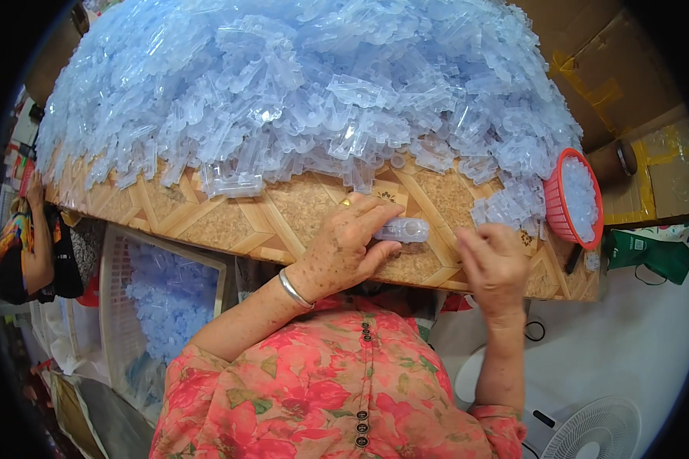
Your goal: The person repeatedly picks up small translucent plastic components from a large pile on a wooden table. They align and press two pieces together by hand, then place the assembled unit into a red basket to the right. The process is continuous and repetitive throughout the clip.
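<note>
My left hand [348, 241], with a silver bangle at the wrist, rests at the near edge of the wood-patterned table [275, 218]. Its thumb and fingers close round a clear plastic piece [406, 229], long with a rounded end, which lies flat and points right. To the right, apart from that piece, my right hand [499, 266] is raised with its fingertips pinched together; what they hold, if anything, is hidden. Just beyond it lies a small cluster of clear plastic pieces [505, 208]. A huge heap of similar bluish clear pieces [298, 99] covers the far part of the table.
A red basket [555, 203] of small clear pieces stands at the table's right end. Cardboard boxes [612, 76] rise behind it. Below left is a pale crate [115, 298] of bluish pieces. A white fan [601, 428] sits lower right. Another person's arm [37, 249] shows far left.
</note>
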`<state>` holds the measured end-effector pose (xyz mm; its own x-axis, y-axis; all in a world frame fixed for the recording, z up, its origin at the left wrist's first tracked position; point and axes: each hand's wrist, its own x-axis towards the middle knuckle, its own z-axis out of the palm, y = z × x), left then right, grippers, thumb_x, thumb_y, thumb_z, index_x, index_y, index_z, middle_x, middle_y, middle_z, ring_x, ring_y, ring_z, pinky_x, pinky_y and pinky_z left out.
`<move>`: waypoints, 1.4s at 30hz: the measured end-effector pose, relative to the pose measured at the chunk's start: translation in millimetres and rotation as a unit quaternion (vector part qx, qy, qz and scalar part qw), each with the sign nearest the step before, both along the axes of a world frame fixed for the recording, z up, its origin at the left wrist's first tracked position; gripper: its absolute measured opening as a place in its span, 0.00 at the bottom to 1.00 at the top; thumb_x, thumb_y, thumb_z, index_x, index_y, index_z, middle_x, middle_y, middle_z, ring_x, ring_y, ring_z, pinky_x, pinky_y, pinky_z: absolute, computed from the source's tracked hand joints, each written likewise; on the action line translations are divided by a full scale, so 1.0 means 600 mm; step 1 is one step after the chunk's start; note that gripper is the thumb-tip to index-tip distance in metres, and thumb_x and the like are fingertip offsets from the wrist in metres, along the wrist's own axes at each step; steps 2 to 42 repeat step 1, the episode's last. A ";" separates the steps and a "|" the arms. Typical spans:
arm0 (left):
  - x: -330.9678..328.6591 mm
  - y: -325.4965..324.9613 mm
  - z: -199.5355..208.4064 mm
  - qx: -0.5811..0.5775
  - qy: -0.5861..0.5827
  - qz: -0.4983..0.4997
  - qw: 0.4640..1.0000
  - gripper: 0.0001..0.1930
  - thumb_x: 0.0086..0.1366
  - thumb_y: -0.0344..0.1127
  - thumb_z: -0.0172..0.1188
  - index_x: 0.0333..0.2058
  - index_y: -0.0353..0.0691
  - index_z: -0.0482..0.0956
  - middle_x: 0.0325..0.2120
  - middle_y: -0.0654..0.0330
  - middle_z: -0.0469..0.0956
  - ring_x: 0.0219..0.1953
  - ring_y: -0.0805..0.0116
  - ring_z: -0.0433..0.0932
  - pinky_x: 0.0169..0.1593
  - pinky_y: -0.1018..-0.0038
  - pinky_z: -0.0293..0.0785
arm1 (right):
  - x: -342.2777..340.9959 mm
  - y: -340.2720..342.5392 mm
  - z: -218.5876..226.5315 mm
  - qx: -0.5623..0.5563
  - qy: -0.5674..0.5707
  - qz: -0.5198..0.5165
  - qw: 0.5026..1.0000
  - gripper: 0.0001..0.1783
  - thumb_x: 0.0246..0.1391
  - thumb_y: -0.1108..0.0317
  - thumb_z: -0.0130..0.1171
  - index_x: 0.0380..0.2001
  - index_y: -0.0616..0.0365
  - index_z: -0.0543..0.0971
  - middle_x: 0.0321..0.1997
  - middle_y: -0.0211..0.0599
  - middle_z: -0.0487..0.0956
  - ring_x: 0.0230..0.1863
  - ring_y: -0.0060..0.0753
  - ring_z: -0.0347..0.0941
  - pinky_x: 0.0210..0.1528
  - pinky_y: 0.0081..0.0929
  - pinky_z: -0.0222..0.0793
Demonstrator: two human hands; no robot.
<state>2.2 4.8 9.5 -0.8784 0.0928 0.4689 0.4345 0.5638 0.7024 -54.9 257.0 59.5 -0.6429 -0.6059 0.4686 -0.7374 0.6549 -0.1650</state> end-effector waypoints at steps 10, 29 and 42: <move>-0.002 0.000 0.000 -0.004 0.001 -0.002 1.000 0.25 0.56 0.32 0.73 0.54 0.37 0.79 0.46 0.49 0.81 0.46 0.49 0.79 0.48 0.60 0.77 | 0.007 -0.007 -0.024 0.008 -0.013 -0.014 1.000 0.13 0.48 0.75 0.72 0.39 0.50 0.87 0.38 0.34 0.80 0.39 0.41 0.77 0.39 0.36 0.76; -0.002 0.000 0.000 -0.004 0.001 -0.002 1.000 0.25 0.56 0.32 0.73 0.54 0.37 0.79 0.46 0.49 0.81 0.46 0.49 0.79 0.48 0.60 0.77 | 0.007 -0.007 -0.024 0.008 -0.013 -0.014 1.000 0.13 0.48 0.75 0.72 0.39 0.50 0.87 0.38 0.34 0.80 0.39 0.41 0.77 0.39 0.36 0.76; -0.002 0.000 0.000 -0.004 0.001 -0.002 1.000 0.25 0.56 0.32 0.73 0.54 0.37 0.79 0.46 0.49 0.81 0.46 0.49 0.79 0.48 0.60 0.77 | 0.007 -0.007 -0.024 0.008 -0.013 -0.014 1.000 0.13 0.48 0.75 0.72 0.39 0.50 0.87 0.38 0.34 0.80 0.39 0.41 0.77 0.39 0.36 0.76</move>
